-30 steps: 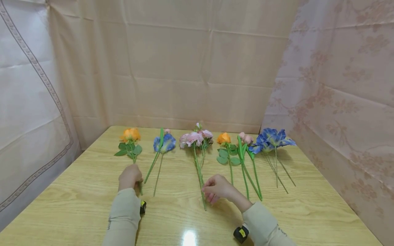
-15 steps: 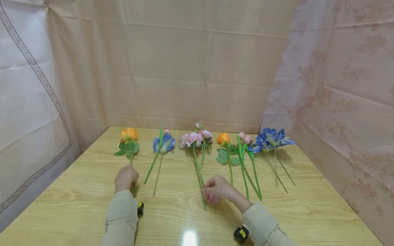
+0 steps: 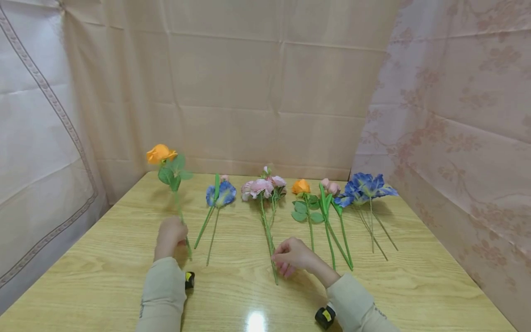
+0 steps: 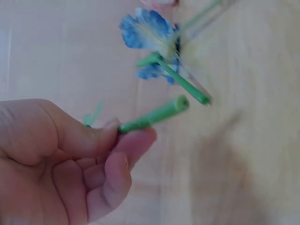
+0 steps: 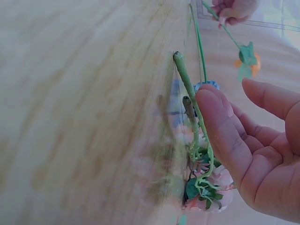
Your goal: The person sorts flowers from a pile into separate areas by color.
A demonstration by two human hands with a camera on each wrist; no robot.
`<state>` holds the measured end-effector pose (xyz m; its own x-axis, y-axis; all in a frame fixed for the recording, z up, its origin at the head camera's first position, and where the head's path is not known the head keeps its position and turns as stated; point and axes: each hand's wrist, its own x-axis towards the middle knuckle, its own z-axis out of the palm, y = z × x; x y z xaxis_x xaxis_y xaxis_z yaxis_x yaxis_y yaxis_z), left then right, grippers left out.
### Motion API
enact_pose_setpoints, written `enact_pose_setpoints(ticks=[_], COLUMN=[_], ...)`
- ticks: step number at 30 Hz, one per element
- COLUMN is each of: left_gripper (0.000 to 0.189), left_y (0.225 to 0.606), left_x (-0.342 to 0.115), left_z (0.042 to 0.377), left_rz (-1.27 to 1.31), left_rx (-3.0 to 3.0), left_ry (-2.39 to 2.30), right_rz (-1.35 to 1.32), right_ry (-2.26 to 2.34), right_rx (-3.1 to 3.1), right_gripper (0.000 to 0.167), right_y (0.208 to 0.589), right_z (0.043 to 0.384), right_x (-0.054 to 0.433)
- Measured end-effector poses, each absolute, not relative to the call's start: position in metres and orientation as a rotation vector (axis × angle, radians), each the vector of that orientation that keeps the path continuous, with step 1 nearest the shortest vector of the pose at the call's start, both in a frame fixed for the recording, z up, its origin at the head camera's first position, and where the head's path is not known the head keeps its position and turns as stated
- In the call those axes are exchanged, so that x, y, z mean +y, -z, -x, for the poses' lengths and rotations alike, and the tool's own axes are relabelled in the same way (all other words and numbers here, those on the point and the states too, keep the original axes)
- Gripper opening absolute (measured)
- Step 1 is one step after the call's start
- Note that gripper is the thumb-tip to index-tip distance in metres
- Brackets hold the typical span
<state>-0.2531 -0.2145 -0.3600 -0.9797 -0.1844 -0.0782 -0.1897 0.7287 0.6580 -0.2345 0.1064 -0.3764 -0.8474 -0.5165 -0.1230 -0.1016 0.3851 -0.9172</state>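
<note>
My left hand (image 3: pixel 171 235) pinches the green stem (image 4: pixel 154 117) of an orange rose (image 3: pixel 158 154) between thumb and fingers. The bloom and leaves tilt up off the table at the far left, and the stem's cut end sticks out past the fingertips in the left wrist view. By the lower stems of the pink flowers (image 3: pixel 262 187) is my right hand (image 3: pixel 295 253), its thumb apart from the fingers. In the right wrist view a fingertip is right at a pink-flower stem (image 5: pixel 185 75), with nothing gripped.
Between the hands lie a blue flower (image 3: pixel 226 193) and a green-stemmed pink tulip (image 3: pixel 204 226). Right of the pink bunch are another orange rose (image 3: pixel 301 186), pink tulips (image 3: pixel 331 186) and blue flowers (image 3: pixel 367 186) on the wooden table (image 3: pixel 232 299). A beige curtain (image 3: pixel 232 92) hangs behind.
The orange rose has been lifted: its bloom has risen and swung left, away from the table. The left hand first shifted slightly left along with it. My right hand has stayed put.
</note>
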Motion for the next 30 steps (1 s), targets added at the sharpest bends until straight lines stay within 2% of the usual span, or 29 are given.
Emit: enact_pose_setpoints(ticks=[9,18,23,30], left_gripper=[0.041,0.014,0.009,0.013], left_y=[0.345,0.326,0.319,0.307], left_x=[-0.189,-0.163,-0.155,-0.135], left_z=[0.253,0.240,0.233,0.221], left_rz=[0.143,-0.055,-0.138,-0.256], left_rx=[2.965,2.983,2.966,2.982], left_ry=[-1.251,-1.209,-1.244,-1.188], right_rz=[0.558,0.589,0.649,0.680], right_ry=[1.449,1.458,1.548,1.674], right_rx=[2.273,2.380,2.416,2.414], right_gripper=[0.017,0.015,0.015,0.014], right_y=[0.378,0.377,0.370,0.350], right_z=[0.235,0.233,0.226,0.210], right_x=[0.107,0.104,0.100,0.093])
